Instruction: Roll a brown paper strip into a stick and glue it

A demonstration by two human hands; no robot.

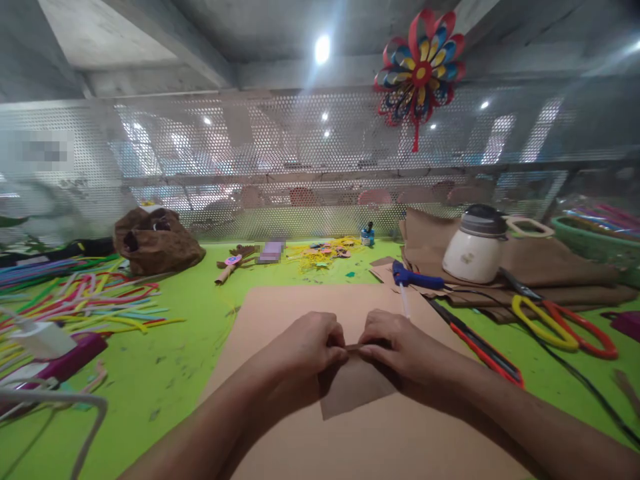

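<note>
While both hands work close together above the tan board (360,447), the left hand (317,340) and right hand (387,340) each pinch the far edge of a small piece of brown paper (356,387), thumbs toward the viewer. The paper sits over the middle of the board, its near corner pointing down and left. Green tabletop (165,373) spreads between the board's left edge and the coloured strips (95,300), giving room on that side. The right side is tighter: a red and black knife (487,352) lies just beside the board, with scissors (547,327) farther out and a blue glue gun (423,277) at the far right corner.

Curled fingers cover much of the pinched edge, so whether it is folded or rolled is hard to tell. The forearms and the board's near end are cut off by the frame, as is the green basket (585,237) at right.
</note>
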